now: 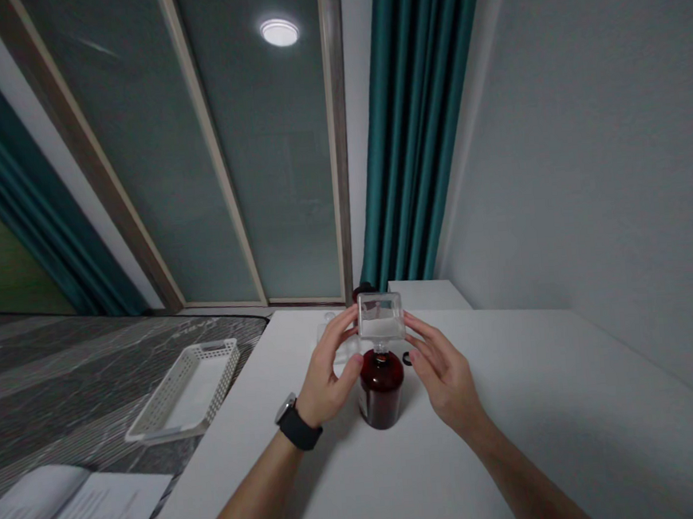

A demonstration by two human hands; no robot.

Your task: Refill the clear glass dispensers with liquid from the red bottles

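From the head, a clear, square bottle (pixel 381 318) is upside down, right over a round, dark brown bottle (pixel 382 393) on the flat white table (pixel 546 436). The left hand (pixel 330 377) and right hand (pixel 446 371) are apart, fingers loosely spread at the clear bottle's sides.

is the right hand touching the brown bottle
Apart. In the head view, a strip of white table shows between the right hand and the side of the brown bottle.

Brown bottle (pixel 382 397) — glossy, smooth.
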